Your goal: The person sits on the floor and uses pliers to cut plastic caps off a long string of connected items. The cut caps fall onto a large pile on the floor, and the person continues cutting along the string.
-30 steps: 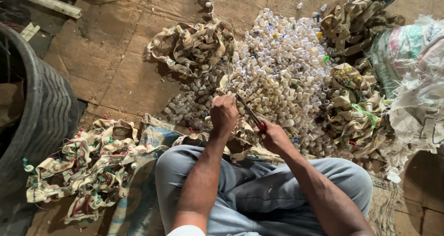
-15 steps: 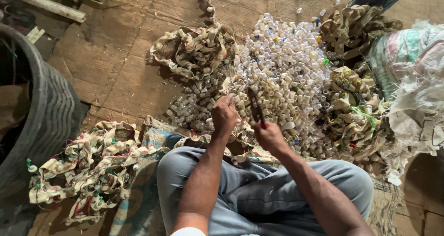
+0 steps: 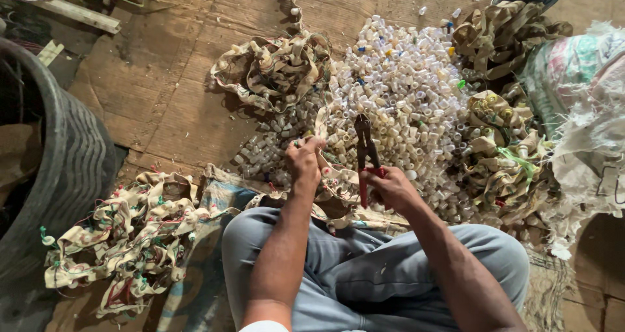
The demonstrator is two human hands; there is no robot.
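Observation:
My right hand (image 3: 390, 190) grips red-handled pliers (image 3: 364, 151), jaws pointing away from me and raised over a big heap of small whitish plastic caps (image 3: 403, 91). My left hand (image 3: 305, 157) is closed on a beige strip (image 3: 332, 169) that runs across toward the pliers. Both hands are just beyond my knees, in grey trousers (image 3: 351, 267).
Tangled beige strips lie in piles at the far centre (image 3: 273, 68), at the right (image 3: 504, 156) and at my left knee (image 3: 127, 234). A dark tyre (image 3: 71, 169) stands at the left. Woven sacks (image 3: 579, 104) sit at the right on the brown cardboard floor (image 3: 176, 110).
My right hand has swung the pliers from a slant to upright, jaws now pointing away. My left hand has stayed on the strip.

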